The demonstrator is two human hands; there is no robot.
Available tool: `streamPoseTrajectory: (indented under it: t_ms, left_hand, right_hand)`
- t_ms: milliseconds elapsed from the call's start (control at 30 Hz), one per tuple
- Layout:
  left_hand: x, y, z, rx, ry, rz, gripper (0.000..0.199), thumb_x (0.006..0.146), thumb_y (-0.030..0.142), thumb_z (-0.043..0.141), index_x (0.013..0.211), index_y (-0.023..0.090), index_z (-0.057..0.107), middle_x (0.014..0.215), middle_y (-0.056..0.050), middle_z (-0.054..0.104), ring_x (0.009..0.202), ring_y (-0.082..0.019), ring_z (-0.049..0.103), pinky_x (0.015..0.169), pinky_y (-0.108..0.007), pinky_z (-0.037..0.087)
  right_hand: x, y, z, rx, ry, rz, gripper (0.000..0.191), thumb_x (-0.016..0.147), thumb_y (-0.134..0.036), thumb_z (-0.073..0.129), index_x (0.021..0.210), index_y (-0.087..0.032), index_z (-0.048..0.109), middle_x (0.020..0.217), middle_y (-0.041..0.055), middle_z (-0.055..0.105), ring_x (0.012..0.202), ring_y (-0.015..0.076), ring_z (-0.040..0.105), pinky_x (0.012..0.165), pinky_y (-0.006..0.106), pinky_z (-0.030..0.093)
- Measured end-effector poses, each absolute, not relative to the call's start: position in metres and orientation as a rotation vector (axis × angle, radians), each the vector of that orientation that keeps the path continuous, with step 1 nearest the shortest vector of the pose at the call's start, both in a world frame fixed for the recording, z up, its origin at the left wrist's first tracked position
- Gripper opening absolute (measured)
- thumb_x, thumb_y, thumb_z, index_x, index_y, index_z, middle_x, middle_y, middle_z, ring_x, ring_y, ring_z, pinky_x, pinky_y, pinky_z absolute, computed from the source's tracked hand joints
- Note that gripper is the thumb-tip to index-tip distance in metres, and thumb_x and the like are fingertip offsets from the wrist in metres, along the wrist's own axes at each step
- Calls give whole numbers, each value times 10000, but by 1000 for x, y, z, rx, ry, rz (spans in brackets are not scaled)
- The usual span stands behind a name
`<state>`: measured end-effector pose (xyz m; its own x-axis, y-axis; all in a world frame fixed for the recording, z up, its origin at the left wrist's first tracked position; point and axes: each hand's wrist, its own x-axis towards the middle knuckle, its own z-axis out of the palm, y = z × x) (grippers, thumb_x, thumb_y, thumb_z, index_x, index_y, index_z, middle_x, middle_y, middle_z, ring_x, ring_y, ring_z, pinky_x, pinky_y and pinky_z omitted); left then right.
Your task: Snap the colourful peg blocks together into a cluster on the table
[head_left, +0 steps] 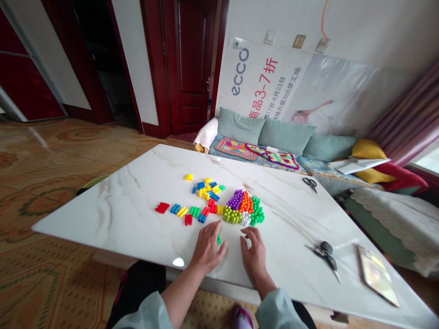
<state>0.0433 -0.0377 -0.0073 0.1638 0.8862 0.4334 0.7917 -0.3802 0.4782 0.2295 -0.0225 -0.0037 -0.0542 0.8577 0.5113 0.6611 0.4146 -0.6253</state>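
My left hand (207, 249) is over the near part of the table, its fingers stretched and its thumb apart. A small green plastic piece (218, 239) shows between its thumb and forefinger, partly hidden; no grip on it is visible. To the right, my right hand (253, 251) has loosely curved fingers with a gap from the thumb, and nothing shows in it. Just beyond it stands a cluster of rounded pegs in purple (235, 199), orange (246, 202), green (257, 211), olive (232, 215) and white (245, 219). Short red tubes (162, 208) and other coloured tubes (195, 212) form a row leftward.
Loose yellow and blue tubes (209, 187) lie behind the row. On the right of the white marbled table (137, 201) are black scissors (310, 184), a black-handled tool (325, 256) and a phone (377, 274). A cushioned sofa (288, 137) stands beyond.
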Motion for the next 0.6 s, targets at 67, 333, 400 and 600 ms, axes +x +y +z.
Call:
streamPoseTrajectory:
  t_ms: [67, 333, 400, 600]
  left_hand:
    - [42, -37, -7, 2270, 1634, 1060, 599, 905, 320, 419, 1451, 144, 249, 1382, -158, 463, 1287, -273, 416, 1065, -477, 338]
    - [39, -35, -10, 2105, 1627, 1189, 558, 934, 372, 376, 1435, 147, 277, 1379, -157, 464, 1284, -255, 431, 1063, -456, 364]
    - [40, -33, -13, 2068, 1618, 1197, 568, 919, 397, 410, 1421, 153, 309, 1381, -153, 466, 1290, -263, 426, 1070, -468, 355]
    - [32, -38, -1, 1549, 1520, 1416, 470, 857, 461, 514, 1215, 159, 547, 1227, -146, 599, 1159, -263, 556, 989, -447, 447]
  right_hand:
    - [207, -30, 3, -1214, -1952, 368, 305, 848, -193, 481, 1125, -237, 604, 1143, 89, 570, 1007, 206, 581, 859, 358, 510]
    - [161, -30, 11, -1188, -2233, 308, 304, 817, -156, 528, 1082, -245, 646, 1031, 74, 644, 874, 225, 555, 781, 353, 494]
    - [166, -31, 7, -1225, -2186, 317, 254, 840, -157, 489, 1037, -220, 636, 976, 81, 631, 881, 222, 555, 768, 335, 487]
    - [181, -33, -5, -1341, -1862, 456, 162, 921, -253, 389, 945, -209, 543, 866, 43, 609, 776, 170, 595, 704, 273, 462]
